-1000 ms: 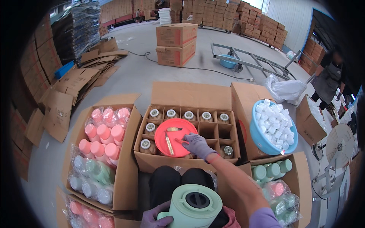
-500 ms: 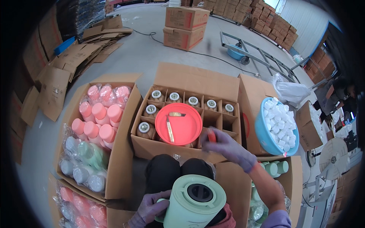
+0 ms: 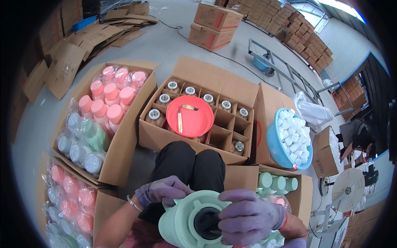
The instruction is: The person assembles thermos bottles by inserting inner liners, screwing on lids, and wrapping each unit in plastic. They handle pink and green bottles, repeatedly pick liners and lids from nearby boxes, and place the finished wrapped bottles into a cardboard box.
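A mint-green jug (image 3: 178, 231) tilts in my lap, its round dark opening (image 3: 208, 223) facing up. My left hand (image 3: 165, 191), in a purple glove, has its fingers curled at the jug's handle. Over the opening and rim bends my gloved right hand (image 3: 247, 217), fingers closed; a bit of red shows below it at the picture's edge, and most of what it holds is hidden. Beyond my knees, a red round tray (image 3: 202, 124) with two small yellowish-handled tools (image 3: 180, 120) rests on a divided carton (image 3: 190, 148) of bottles with white-ringed tops (image 3: 190, 90).
Left stands a carton (image 3: 124, 163) of bagged pink, grey and green bottles, with another one nearer me. At right are a blue basin (image 3: 273, 142) of white caps, green cups (image 3: 279, 183) in a carton, and a fan (image 3: 347, 190). A person (image 3: 355, 134) works at far right.
My right hand has come back from the divided carton to the jug's opening. My left hand has shifted up at the handle, and the jug has turned. The whole view has swung slightly.
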Motion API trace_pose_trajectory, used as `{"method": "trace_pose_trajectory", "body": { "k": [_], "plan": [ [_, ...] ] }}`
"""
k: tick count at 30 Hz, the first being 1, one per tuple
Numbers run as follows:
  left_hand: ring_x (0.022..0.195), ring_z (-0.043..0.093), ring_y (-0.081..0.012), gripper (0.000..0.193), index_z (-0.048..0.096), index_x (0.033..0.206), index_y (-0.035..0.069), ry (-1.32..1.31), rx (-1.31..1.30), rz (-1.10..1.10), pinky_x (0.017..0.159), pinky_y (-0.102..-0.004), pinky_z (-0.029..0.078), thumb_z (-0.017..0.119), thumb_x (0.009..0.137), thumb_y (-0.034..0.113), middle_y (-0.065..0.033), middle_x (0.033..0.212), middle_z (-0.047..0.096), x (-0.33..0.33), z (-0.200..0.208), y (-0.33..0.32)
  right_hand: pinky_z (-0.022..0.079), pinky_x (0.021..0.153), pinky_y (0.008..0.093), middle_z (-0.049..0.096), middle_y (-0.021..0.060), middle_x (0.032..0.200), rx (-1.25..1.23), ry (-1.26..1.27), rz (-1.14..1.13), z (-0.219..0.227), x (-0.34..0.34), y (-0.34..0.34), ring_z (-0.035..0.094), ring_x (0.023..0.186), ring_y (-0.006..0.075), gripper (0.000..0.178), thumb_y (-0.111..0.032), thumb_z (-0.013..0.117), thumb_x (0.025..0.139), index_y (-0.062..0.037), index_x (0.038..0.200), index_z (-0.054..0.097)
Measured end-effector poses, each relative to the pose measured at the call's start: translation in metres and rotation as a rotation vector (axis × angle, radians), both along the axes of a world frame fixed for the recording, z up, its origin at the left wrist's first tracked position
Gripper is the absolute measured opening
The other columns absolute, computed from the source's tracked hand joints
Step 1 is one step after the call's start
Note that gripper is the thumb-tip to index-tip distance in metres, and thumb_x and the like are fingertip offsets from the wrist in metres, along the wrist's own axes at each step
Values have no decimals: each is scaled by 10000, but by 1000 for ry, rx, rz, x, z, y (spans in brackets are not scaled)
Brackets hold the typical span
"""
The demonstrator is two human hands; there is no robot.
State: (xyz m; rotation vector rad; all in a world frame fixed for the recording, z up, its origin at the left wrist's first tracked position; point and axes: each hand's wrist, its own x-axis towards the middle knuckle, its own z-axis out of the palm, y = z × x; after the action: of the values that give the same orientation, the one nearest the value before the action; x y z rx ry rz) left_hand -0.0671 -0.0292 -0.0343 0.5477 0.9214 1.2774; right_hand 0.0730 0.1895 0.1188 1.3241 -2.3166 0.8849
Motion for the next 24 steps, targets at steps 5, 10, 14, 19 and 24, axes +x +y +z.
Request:
{"method": "trace_pose_trajectory", "body": {
  "k": [5,10,14,19,24],
  "plan": [
    [546,420,-4,377,683,1242,4,101,42,78,497,-187,319,607,943,221,82,639,533,15,-5,7,511,885,473,577,75,969,28,-31,-77,-17,9,-1,606,941,287,255,-180,728,761,-72,959,611],
    [619,533,-52,375,667,1248,-3,485,-230,723,596,-238,463,579,989,253,57,732,631,79,18,-25,463,703,408,535,104,856,31,-308,-553,-60,4,16,571,803,324,271,-209,727,765,-53,888,543],
    [700,564,-76,502,502,1382,-54,781,-323,604,657,-263,485,573,993,256,-43,769,644,90,56,-50,461,668,368,552,112,809,-91,-382,-331,-68,-44,21,573,737,319,181,-192,621,921,-48,889,515],
    [993,683,-245,873,335,1504,-47,748,-353,419,896,-346,521,730,855,382,-184,1165,687,71,48,-54,502,652,306,646,90,780,-606,-929,-755,-138,-165,50,643,720,139,338,-309,605,976,2,851,567],
    [932,706,-260,742,436,1457,7,778,-449,-7,882,-382,534,660,784,226,-214,1063,710,26,76,-26,539,809,465,668,236,991,-77,-404,-1228,-302,-264,119,668,918,388,313,-318,661,894,-34,1017,617]
  ]
}}
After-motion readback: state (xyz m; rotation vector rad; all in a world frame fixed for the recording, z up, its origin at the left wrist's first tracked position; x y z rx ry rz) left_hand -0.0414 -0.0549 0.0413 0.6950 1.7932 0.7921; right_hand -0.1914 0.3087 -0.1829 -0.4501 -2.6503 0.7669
